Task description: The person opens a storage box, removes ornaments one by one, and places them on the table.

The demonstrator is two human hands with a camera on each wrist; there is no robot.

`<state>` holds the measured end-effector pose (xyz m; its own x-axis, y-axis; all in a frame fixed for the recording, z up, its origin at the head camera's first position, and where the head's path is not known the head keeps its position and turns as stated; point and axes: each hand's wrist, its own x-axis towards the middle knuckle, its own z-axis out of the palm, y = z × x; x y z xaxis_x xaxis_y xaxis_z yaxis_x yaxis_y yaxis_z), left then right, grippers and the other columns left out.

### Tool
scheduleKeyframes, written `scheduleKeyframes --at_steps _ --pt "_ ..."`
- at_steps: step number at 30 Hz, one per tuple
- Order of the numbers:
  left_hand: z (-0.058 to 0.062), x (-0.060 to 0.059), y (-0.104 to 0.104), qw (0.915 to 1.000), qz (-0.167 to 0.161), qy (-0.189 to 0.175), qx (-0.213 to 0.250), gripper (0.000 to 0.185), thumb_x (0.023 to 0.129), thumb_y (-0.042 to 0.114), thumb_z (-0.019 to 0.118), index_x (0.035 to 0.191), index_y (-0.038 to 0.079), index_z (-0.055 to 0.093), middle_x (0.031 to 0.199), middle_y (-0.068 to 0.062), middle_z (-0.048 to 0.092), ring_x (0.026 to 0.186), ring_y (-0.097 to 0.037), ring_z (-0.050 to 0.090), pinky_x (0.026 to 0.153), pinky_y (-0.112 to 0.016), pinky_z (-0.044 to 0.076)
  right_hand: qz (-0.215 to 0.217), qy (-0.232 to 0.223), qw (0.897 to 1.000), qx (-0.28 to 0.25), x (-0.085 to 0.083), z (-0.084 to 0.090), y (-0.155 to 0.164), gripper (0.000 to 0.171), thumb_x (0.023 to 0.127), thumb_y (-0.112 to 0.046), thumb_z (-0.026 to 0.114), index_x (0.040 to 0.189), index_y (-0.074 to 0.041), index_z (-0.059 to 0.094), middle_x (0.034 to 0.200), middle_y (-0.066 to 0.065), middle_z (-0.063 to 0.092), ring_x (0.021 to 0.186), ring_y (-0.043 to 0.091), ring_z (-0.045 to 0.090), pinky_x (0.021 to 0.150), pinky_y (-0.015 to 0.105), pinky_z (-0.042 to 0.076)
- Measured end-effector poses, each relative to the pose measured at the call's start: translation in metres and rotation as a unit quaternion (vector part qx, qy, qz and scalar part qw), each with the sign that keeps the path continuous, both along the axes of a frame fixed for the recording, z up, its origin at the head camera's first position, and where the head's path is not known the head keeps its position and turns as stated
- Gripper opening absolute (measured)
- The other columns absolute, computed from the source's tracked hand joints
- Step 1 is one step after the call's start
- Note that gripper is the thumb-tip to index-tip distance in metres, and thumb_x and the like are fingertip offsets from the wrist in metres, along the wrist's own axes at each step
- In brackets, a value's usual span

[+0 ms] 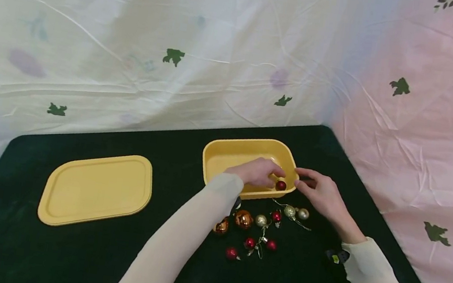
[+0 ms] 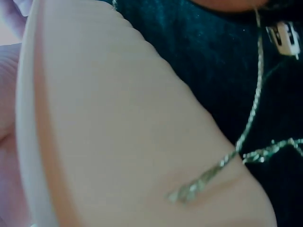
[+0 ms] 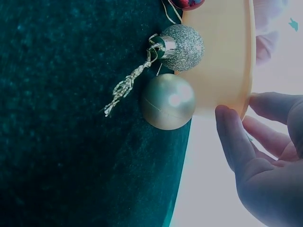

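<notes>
My left hand (image 1: 259, 171) reaches into a yellow plastic box (image 1: 225, 148), its fingers just above a small red bauble (image 1: 281, 185) in the near right corner. The bauble does not look gripped; the thumb is hidden. At the box's right end, my right hand (image 1: 323, 194) pinches the rim between thumb and fingers, as the right wrist view also shows. In front of the box lie several baubles: an orange one (image 1: 243, 219), a gold glitter one (image 3: 182, 47), a plain gold one (image 3: 168, 101) and red ones (image 1: 231, 253).
A yellow lid (image 1: 98, 191) lies flat on the left of the dark green cloth-covered table (image 1: 178, 173). Patterned fabric (image 1: 220, 63) hangs behind and to the right of the table. Gold cords (image 2: 255, 94) trail from baubles against the box's near side.
</notes>
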<state>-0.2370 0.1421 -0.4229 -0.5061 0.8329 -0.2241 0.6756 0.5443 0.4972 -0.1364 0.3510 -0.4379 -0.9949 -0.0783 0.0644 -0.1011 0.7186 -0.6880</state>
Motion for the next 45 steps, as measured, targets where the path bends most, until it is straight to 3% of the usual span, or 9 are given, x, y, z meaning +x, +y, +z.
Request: scheduleKeyframes --at_steps 9,16,21,25,30,40,45 --pt "-0.006 0.005 0.001 0.9994 -0.017 0.027 0.014 0.036 0.101 0.011 0.067 0.137 0.016 0.070 0.130 0.003 0.070 0.113 -0.009 0.058 0.102 -0.019 0.042 0.006 0.000 1.000 -0.001 0.000 0.005 -0.007 0.041 0.105 -0.021 0.063 0.141 -0.002 0.062 0.133 0.024 0.066 0.112 0.038 0.070 0.089 0.055 0.058" --pt "-0.012 0.008 0.001 0.9979 0.006 0.062 0.018 0.026 0.100 0.013 0.068 0.123 0.019 0.077 0.115 0.008 0.073 0.100 -0.007 0.059 0.094 -0.021 0.045 0.008 0.001 1.000 -0.001 0.001 0.006 -0.012 0.040 0.104 -0.019 0.064 0.140 -0.001 0.062 0.133 0.024 0.066 0.112 0.038 0.070 0.088 0.053 0.058" --pt "-0.013 0.009 -0.002 0.9969 0.020 0.066 0.038 0.019 0.100 0.013 0.067 0.114 0.019 0.079 0.103 0.009 0.071 0.094 -0.009 0.058 0.087 -0.021 0.044 0.008 -0.002 1.000 -0.001 0.003 0.004 -0.015 0.041 0.104 -0.021 0.064 0.140 -0.001 0.062 0.133 0.025 0.066 0.113 0.039 0.070 0.089 0.053 0.058" --pt "-0.009 0.010 -0.007 0.9950 0.035 0.071 0.062 0.018 0.101 0.014 0.067 0.115 0.017 0.078 0.101 0.008 0.069 0.094 -0.010 0.057 0.087 -0.021 0.043 0.006 -0.007 1.000 0.005 0.004 0.005 -0.014 0.042 0.105 -0.023 0.063 0.141 -0.001 0.061 0.134 0.025 0.065 0.113 0.039 0.070 0.089 0.055 0.057" --pt "-0.002 0.013 -0.015 0.9925 0.055 0.075 0.080 0.025 0.103 0.019 0.065 0.126 0.016 0.075 0.116 0.006 0.071 0.102 -0.010 0.057 0.097 -0.022 0.042 0.004 -0.011 1.000 0.011 0.006 0.008 -0.012 0.044 0.105 -0.024 0.063 0.142 -0.001 0.060 0.135 0.027 0.064 0.113 0.040 0.070 0.088 0.055 0.058" --pt "0.019 0.031 -0.041 0.9839 0.055 0.096 0.140 0.035 0.103 0.024 0.067 0.135 0.011 0.070 0.131 0.001 0.071 0.120 -0.011 0.062 0.107 -0.023 0.043 0.003 -0.017 1.000 0.016 0.009 0.013 -0.009 0.045 0.106 -0.027 0.062 0.142 0.000 0.060 0.134 0.027 0.065 0.111 0.039 0.070 0.086 0.050 0.059" --pt "0.029 0.042 -0.065 0.9786 0.069 0.092 0.170 0.035 0.102 0.025 0.068 0.135 0.012 0.069 0.129 0.001 0.071 0.120 -0.011 0.063 0.107 -0.023 0.043 0.001 -0.017 1.000 0.021 0.008 0.013 -0.009 0.047 0.106 -0.031 0.062 0.142 -0.001 0.060 0.133 0.026 0.065 0.110 0.039 0.070 0.081 0.036 0.059"
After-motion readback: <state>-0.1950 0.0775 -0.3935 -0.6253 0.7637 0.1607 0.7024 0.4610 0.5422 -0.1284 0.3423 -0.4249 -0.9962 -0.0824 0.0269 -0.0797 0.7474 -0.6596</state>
